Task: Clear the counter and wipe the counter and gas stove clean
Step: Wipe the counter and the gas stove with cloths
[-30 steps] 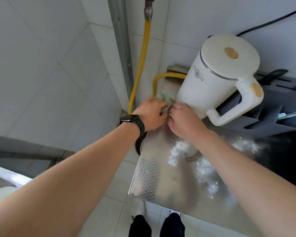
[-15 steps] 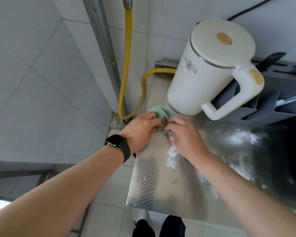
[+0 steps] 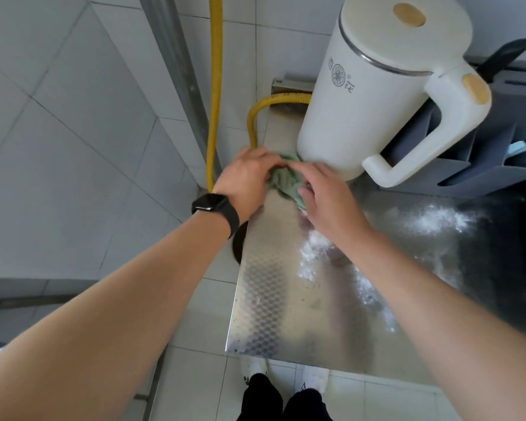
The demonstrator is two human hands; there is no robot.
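Green cloth [image 3: 287, 184] at counter [image 3: 268, 299] left edge

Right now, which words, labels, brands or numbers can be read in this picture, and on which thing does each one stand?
"花" (as it seems): grey print on the side of the tall white plastic kettle, just beside its round grey emblem.
Small mark above that emblem: too blurred to read.
Black wristwatch: its screen is dark and shows no text.
Nothing else in view bears readable text.
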